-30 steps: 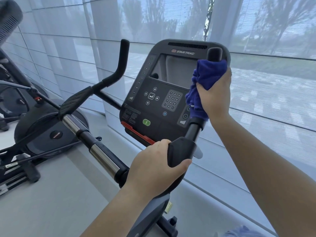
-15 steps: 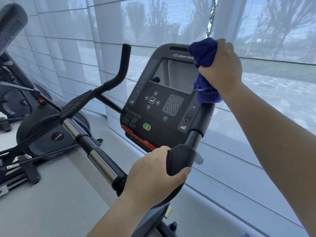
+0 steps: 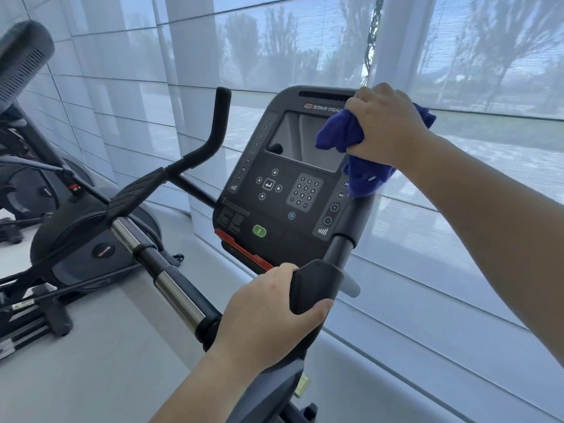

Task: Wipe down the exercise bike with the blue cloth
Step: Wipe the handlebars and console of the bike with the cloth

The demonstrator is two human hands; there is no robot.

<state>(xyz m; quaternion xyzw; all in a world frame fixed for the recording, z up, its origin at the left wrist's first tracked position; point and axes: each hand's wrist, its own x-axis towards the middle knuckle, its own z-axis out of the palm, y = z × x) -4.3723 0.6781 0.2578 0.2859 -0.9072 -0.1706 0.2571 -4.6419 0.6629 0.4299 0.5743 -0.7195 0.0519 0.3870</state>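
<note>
Exercise bike (image 3: pixel 180 297) sits by the window, with the blue cloth (image 3: pixel 338 132) bunched in the right hand (image 3: pixel 387 123), fingers clenched round it at the console's (image 3: pixel 274 209) top right corner. Can't tell if it's rubbing the console edge or the grip hidden there. Left hand (image 3: pixel 268 315) grasps the handlebar joint below. I'd guess it's early days: screen, keypad, left handlebar (image 3: pixel 195 160) and frame all look left to do.

The right hand (image 3: pixel 386 126) grips the bunched blue cloth (image 3: pixel 337 134) against the top right corner of the console (image 3: pixel 274 209) of the exercise bike (image 3: pixel 274 387), and the cloth hangs over the screen's edge. The left hand (image 3: pixel 268 312) wraps around the black handlebar grip (image 3: pixel 314 285) just below the console. Another machine (image 3: pixel 91 239) stands at the left.
</note>
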